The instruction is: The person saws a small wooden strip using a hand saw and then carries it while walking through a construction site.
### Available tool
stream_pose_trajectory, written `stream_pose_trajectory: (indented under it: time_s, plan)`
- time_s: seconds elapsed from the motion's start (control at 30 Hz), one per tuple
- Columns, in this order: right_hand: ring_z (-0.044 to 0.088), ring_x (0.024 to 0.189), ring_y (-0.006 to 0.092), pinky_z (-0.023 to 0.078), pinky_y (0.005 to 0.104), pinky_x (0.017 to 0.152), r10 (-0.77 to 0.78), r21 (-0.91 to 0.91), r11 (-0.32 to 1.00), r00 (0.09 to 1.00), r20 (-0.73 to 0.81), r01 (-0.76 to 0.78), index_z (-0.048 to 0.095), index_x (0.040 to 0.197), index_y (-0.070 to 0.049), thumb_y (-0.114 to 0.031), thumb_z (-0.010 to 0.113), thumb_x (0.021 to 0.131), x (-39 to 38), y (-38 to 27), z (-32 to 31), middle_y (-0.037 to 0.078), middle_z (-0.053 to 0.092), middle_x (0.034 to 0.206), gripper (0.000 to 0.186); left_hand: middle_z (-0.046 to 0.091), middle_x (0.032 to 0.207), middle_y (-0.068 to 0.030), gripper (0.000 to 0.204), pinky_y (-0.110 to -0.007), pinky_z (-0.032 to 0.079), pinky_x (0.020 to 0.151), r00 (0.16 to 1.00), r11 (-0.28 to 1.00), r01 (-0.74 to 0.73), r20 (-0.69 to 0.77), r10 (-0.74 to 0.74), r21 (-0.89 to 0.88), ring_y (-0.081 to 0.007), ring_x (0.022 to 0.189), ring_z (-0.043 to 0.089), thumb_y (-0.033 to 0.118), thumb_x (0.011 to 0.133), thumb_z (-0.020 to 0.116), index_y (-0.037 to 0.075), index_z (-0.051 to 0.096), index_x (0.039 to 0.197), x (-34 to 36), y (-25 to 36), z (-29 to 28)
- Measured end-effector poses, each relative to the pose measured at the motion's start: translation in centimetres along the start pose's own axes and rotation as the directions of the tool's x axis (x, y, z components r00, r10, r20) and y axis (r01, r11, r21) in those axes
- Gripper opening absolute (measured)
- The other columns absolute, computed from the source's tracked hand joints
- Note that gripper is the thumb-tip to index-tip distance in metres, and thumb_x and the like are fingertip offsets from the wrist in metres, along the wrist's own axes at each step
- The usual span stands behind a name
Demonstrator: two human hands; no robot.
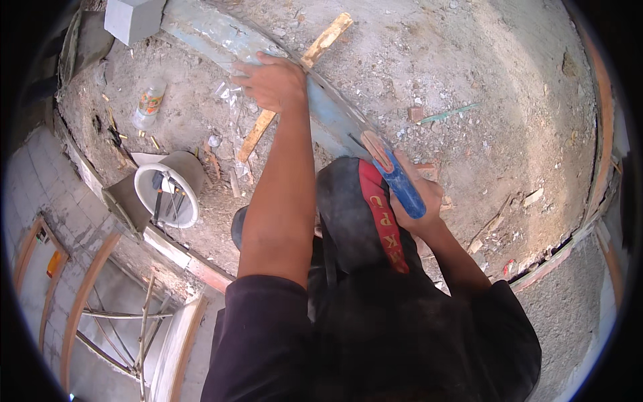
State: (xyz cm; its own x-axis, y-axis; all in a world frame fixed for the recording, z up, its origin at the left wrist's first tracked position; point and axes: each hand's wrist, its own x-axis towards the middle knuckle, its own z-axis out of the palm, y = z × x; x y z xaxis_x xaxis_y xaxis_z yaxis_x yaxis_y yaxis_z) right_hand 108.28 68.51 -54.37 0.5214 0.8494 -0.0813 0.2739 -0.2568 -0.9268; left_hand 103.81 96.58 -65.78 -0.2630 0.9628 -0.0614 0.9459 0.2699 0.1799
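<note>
My left hand (273, 84) presses down with fingers spread on a long blue-grey board (328, 117). The board runs slantwise from the upper left toward my knee. A rough wooden stick (258, 134) crosses beneath it, showing on both sides. Close to my bent knee, my right hand (422, 191) is closed around a tool with a blue handle (405, 184). The tool's pinkish front part lies by the board's near end; its blade or working edge is not plain to see, so I cannot tell its kind.
To the left, a white bucket (142, 177) lies tipped with tools inside. A clear bottle (149, 104) stands beyond it, and a pale block (134, 20) sits at the upper left. Brick bits (416, 114) and a green strip (449, 113) litter the rough ground at the right.
</note>
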Motion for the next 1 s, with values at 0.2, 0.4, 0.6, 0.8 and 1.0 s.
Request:
stream_pose_trajectory:
  time_s: [0.2,0.4,0.6,0.8,1.0]
  plan:
    - [0.073,0.087,0.0302,0.057,0.0341,0.079,0.117,0.036,0.992,0.989,0.088,-0.120,0.052,0.133,0.009,0.006,0.063,0.070,3.9,-1.5,1.3,0.025,0.068,0.113,0.064,0.028,0.150,-0.0333,0.063,-0.050,0.050,0.094,0.995,1.000,-0.004,0.101,0.003,0.012,-0.0453,0.121,0.050,0.038,0.103,0.035,-0.006,0.027,0.148,0.0,0.1,-0.8]
    - [0.070,0.073,0.0316,0.055,0.0342,0.067,0.014,-0.006,1.000,1.000,-0.001,-0.014,0.054,0.135,0.003,0.004,0.066,0.070,-0.8,-0.9,-1.7,0.025,0.069,0.096,0.067,0.028,0.151,-0.0317,0.064,-0.050,0.050,0.094,0.997,0.999,-0.022,0.071,0.019,0.042,-0.0464,0.123,0.048,0.039,0.103,0.035,-0.005,0.027,0.149,-0.2,0.0,-0.7]
    - [0.072,0.076,0.0282,0.056,0.0325,0.069,0.081,-0.064,0.995,0.984,0.161,-0.072,0.051,0.135,0.008,0.003,0.066,0.069,2.8,-2.8,-1.1,0.024,0.070,0.099,0.068,0.028,0.150,-0.0321,0.064,-0.051,0.050,0.095,0.999,1.000,-0.015,0.048,0.016,-0.018,-0.0469,0.124,0.047,0.040,0.103,0.035,-0.004,0.027,0.148,1.0,-0.1,0.6]
    - [0.069,0.066,0.0152,0.053,0.0285,0.063,0.112,-0.181,0.979,0.991,0.077,-0.097,0.051,0.137,0.005,0.001,0.059,0.080,-1.8,-3.5,-2.8,0.014,0.071,0.087,0.057,0.027,0.149,-0.0332,0.065,-0.051,0.049,0.096,0.999,0.999,-0.011,0.041,0.012,-0.040,-0.0469,0.126,0.044,0.041,0.102,0.038,-0.005,0.028,0.148,0.5,-0.4,0.2]
    - [0.067,0.058,0.0227,0.052,0.0321,0.056,0.162,-0.154,0.978,0.976,0.146,-0.139,0.049,0.136,0.010,0.001,0.065,0.072,-1.4,-4.4,-2.2,0.015,0.068,0.077,0.067,0.026,0.150,-0.0330,0.067,-0.050,0.044,0.101,0.997,0.997,0.002,0.073,0.003,-0.074,-0.0452,0.128,0.042,0.041,0.101,0.041,-0.005,0.028,0.148,0.3,-1.2,-0.2]
